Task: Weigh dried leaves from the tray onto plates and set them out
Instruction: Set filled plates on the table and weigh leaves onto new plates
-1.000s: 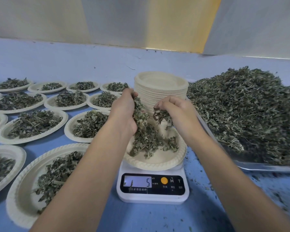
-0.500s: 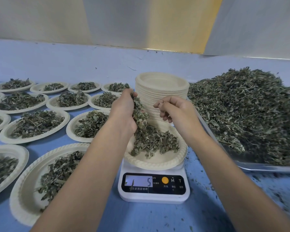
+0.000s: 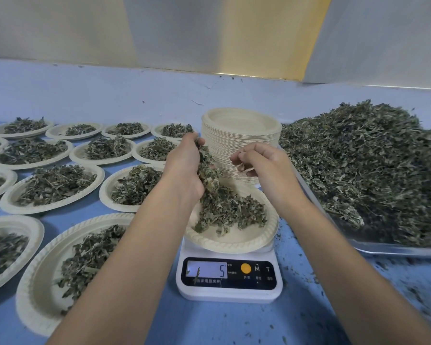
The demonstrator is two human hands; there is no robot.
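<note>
Two hands hover over one plate. The left hand (image 3: 184, 168) grips a clump of dried leaves (image 3: 207, 168), its fingers curled round it. The clump trails down into the pile lying on the plate (image 3: 234, 242) directly beneath. The right hand (image 3: 269, 168), just beside it, has its fingers curled in toward the thumb, with no leaves plainly held.

The plate sits on a white scale (image 3: 229, 292) between the forearms, and the display reads 5. Just beyond the fingertips stands a tall stack of empty plates (image 3: 241, 135).

Out past the right hand, a metal tray (image 3: 396, 250) carries a large heap of leaves (image 3: 363, 165). On the far side of the left hand, filled plates (image 3: 55, 185) lie in rows on the blue counter (image 3: 209, 327), each holding its own portion; the nearest lies partly under the left forearm. Loose crumbs speckle the counter beside the right forearm, near the tray.
</note>
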